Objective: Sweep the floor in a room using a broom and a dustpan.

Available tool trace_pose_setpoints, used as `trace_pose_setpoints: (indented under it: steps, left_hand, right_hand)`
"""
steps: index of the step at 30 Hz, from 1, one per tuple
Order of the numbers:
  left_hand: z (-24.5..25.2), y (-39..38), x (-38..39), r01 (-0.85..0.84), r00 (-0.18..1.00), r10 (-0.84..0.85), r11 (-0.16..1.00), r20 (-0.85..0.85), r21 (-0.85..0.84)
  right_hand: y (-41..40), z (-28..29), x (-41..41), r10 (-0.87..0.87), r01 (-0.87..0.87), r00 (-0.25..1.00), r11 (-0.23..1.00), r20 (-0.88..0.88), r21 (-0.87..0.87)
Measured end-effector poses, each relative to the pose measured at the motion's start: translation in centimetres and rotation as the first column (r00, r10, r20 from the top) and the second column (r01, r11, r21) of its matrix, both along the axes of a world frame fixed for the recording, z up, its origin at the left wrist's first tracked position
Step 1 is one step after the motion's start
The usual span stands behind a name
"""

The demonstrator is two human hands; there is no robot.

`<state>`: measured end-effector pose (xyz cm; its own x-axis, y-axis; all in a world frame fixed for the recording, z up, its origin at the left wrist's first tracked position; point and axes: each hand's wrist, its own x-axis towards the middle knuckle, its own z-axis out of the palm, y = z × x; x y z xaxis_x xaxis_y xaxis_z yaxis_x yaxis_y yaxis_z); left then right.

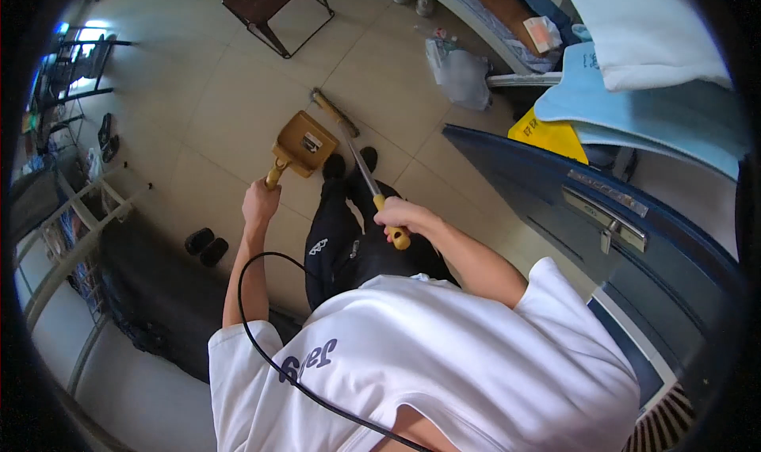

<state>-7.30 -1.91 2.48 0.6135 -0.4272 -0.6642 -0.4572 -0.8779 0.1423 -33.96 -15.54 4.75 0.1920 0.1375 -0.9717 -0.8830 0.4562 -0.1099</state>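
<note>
My left hand (pixel 261 200) grips the short handle of a tan plastic dustpan (pixel 297 155), whose pan faces up and bears a sticker. The yellow grip of a broom (pixel 364 170) with a metal pole is in my right hand (pixel 401 215). From there the pole slopes down to a narrow broom head (pixel 336 112) at the tiled floor, just beyond my dark shoes. Pan and broom head lie close together, with the head to the right of the pan. Whether the pan touches the floor I cannot tell.
A brown chair (pixel 267 0) stands ahead. Plastic bags (pixel 467 77) lie near a bed frame at the upper right. At my right is a dark blue door (pixel 535 184) with a metal handle. Black slippers (pixel 206 247) and a metal frame (pixel 89 232) are at the left.
</note>
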Motion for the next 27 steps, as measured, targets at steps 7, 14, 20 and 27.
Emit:
trace_pose_setpoints:
  steps: [7, 14, 20, 27]
  left_hand:
    - [-0.7, 2.1, 0.6, -0.01, 1.0, 0.01, 0.999, -0.002, -0.048]
    - [-0.9, 2.3, 0.7, 0.006, 1.0, -0.006, 0.999, 0.005, -0.052]
    - [-0.4, 2.6, 0.4, -0.031, 1.0, 0.032, 0.998, 0.002, -0.045]
    - [-0.3, 3.6, 0.7, -0.001, 0.997, 0.005, 0.998, 0.079, -0.055]
  right_hand:
    - [1.6, 1.6, 2.4, 0.046, -0.045, 0.999, 0.992, -0.001, 0.12]
    - [2.4, 3.6, 5.5, 0.158, -0.163, 0.986, 0.98, 0.051, 0.11]
    - [3.3, 5.1, 6.2, 0.114, -0.129, 0.99, 0.968, 0.082, 0.214]
    - [1.0, 7.3, 4.7, 0.074, -0.078, 0.997, 0.98, 0.026, 0.185]
